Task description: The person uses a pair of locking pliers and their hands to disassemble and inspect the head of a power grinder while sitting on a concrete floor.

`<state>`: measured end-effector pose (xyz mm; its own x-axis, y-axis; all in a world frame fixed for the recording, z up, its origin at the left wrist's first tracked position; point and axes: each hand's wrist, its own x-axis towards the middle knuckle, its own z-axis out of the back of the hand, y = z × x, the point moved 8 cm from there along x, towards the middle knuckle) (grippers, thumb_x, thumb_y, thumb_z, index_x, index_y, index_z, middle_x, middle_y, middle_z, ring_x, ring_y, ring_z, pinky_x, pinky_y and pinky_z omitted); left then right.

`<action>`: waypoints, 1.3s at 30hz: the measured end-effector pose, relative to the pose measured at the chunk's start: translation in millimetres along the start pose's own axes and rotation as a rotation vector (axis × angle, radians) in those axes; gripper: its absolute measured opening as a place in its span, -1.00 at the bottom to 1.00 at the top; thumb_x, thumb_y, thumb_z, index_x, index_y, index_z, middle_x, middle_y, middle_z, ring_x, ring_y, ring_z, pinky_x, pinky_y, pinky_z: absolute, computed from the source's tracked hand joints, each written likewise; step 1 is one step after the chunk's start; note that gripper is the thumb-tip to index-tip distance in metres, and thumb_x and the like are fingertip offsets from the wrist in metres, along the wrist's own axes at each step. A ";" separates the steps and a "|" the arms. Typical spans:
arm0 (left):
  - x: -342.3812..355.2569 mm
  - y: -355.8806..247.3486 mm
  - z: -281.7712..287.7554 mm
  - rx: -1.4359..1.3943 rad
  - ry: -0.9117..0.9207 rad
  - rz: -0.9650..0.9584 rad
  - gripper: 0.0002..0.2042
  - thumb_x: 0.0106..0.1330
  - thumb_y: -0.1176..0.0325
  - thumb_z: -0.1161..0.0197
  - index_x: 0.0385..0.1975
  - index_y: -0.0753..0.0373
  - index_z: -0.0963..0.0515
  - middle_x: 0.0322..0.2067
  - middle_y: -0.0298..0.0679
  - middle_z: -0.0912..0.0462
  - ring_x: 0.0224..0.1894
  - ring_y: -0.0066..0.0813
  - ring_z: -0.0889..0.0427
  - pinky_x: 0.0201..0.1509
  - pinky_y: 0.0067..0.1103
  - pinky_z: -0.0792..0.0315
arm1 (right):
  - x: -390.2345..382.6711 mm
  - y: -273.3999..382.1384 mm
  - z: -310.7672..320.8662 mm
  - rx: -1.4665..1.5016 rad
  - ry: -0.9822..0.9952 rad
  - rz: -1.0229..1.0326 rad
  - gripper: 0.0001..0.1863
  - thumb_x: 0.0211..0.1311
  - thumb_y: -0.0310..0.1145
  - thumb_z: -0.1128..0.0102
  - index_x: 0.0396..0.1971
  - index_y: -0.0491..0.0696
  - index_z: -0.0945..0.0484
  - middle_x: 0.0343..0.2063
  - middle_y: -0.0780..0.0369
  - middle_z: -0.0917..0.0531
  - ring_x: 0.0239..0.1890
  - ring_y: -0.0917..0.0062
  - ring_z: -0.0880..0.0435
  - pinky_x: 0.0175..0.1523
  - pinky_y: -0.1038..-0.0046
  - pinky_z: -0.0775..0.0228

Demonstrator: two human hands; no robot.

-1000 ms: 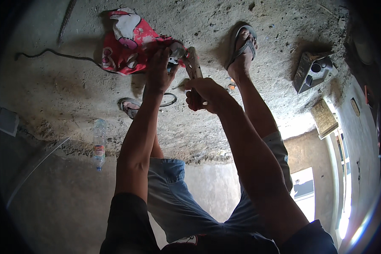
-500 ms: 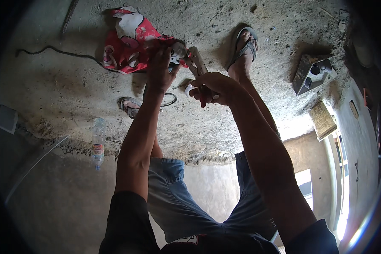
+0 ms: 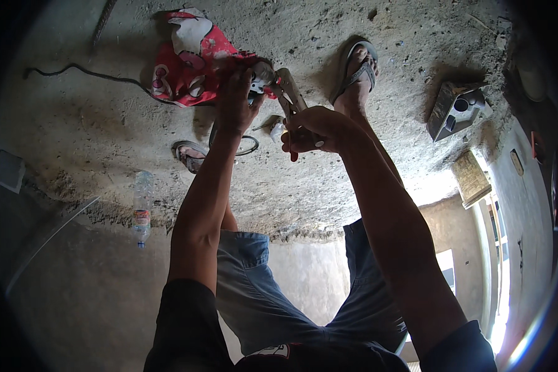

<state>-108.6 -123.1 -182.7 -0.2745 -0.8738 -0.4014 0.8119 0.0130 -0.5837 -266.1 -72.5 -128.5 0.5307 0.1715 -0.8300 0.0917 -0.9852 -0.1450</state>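
Observation:
My left hand (image 3: 235,102) is closed around what looks like an angle grinder (image 3: 263,75), its grey metal head showing beyond my fingers. Most of the tool's body is hidden by the hand and a red cloth (image 3: 195,68) with white and pink patches. In my right hand (image 3: 321,128) are metal locking pliers (image 3: 290,93), fingers wrapped round the handles. The jaws of the pliers meet the grinder's head; their exact grip is too small to tell.
A black cord (image 3: 99,75) trails left over the rough floor. My sandalled feet flank the work; the right sandal (image 3: 359,68) lies near the pliers. A grey metal box (image 3: 456,111) stands right, a plastic bottle (image 3: 142,211) left. Behind my left forearm is a dark ring (image 3: 248,146).
My right hand and the handles of the pliers have shifted slightly, with the fingers regripped. The left hand, grinder and cloth stay nearly where they were.

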 end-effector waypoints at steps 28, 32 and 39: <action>0.4 -0.7 -4.5 -0.007 0.026 -0.013 -0.30 0.06 0.21 -0.47 0.21 0.32 -0.37 0.10 0.04 -0.44 0.17 -0.01 -0.43 0.23 -0.25 -0.33 | 17.7 -30.6 -32.7 0.420 -0.182 0.040 -0.80 0.19 -0.33 -0.15 -0.42 -0.18 -0.45 -0.61 0.13 -0.52 -0.59 0.33 -0.57 -0.40 0.23 -0.53; 1.5 3.9 -6.0 0.054 0.031 -0.012 -0.29 0.05 0.18 -0.47 0.20 0.33 -0.38 0.07 0.04 -0.45 0.14 0.00 -0.44 0.21 -0.25 -0.35 | 26.1 -45.4 -41.0 0.387 -0.317 0.008 -0.80 0.20 -0.33 -0.12 -0.45 -0.16 -0.45 -0.62 0.17 -0.52 -0.63 0.40 -0.55 -0.48 0.32 -0.49; 3.2 5.0 -2.7 0.007 0.022 0.064 -0.31 0.15 -0.02 -0.36 0.18 0.33 -0.38 -0.04 0.01 -0.46 -0.05 -0.01 -0.53 0.00 -0.27 -0.47 | 57.3 -73.1 -39.7 0.295 -0.515 0.126 -0.86 0.23 -0.37 -0.02 -0.29 -0.10 -0.45 -0.62 0.12 -0.53 -0.61 0.36 -0.58 -0.53 0.32 -0.45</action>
<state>-106.9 -124.5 -188.8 -0.2329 -0.8606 -0.4530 0.8316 0.0652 -0.5515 -208.9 9.3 -144.1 0.0400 0.1049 -0.9937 -0.2220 -0.9687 -0.1112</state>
